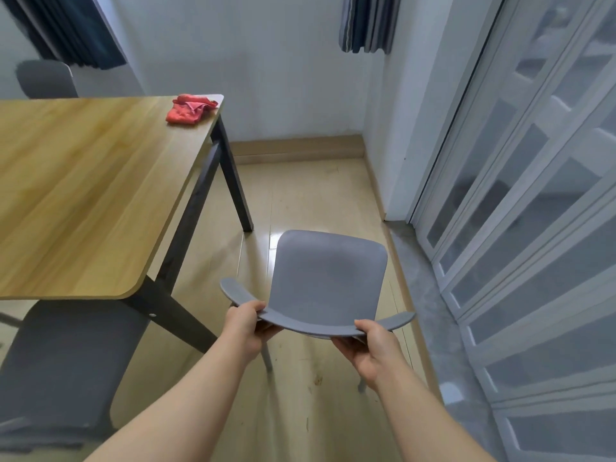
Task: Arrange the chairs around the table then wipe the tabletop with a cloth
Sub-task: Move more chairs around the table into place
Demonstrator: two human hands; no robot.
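Now the person is holding the grey chair (328, 278) by the curved top edge of its backrest. The left hand (248, 323) is gripping the left part and the right hand (370, 348) the right part, thumbs on top. The chair is in the floor strip between the table (83, 195) and the folding door (533, 195), its seat pointing away from the person. It is looking like stiff moulded plastic on thin legs, so it is probably light and easy to lift or slide, and the backrest edge is a good place to hold.

2 other chairs are waiting: the near chair (66, 361) is tucked under the table corner and the far chair (46, 80) is standing behind the table. The red cloth (190, 108) is lying on the far corner of the tabletop. The dark table leg (233, 181) and the door are narrowing the way.
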